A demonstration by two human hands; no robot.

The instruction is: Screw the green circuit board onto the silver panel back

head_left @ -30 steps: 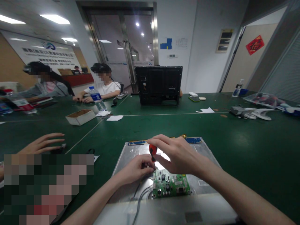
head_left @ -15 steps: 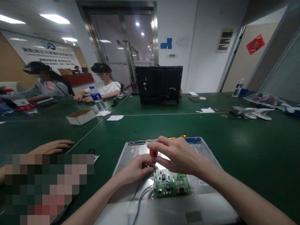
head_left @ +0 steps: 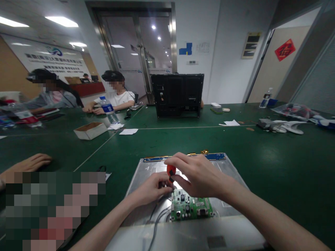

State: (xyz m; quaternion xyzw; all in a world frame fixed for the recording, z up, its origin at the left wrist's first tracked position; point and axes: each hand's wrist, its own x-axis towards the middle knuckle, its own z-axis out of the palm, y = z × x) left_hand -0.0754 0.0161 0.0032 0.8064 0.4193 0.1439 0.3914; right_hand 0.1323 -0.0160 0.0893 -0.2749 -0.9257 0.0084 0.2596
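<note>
1. Right hand pinched around red-handled screwdriver, fingers closed on the handle top, shaft near vertical, tip down at the top-left corner of the green circuit board.
2. Left hand curled shut just beside the shaft, fingertips at the tip; steadying the bit or holding a screw, cannot tell which.
3. Board lying flat on the silver metal back panel, near its front edge, grey cables running off its left side.
4. Handling, judged: driver light, stiff, small smooth handle, likely to slip under torque, so grip at the fat red part. Board thin, rigid, fragile; hold by edges only, off the components. Panel probably thin sheet, flexes if lifted by one corner.
5. Hidden: screw and driver tip covered by left fingers; screw head state unknown. Board's top-left corner blocked by both hands.
6. Cut off: panel front edge and both forearms run out of frame at bottom.
7. Hard to read: blue strip along panel's far edge, markings too small. Lower left blurred out; another person's hand resting on green table above it.
</note>
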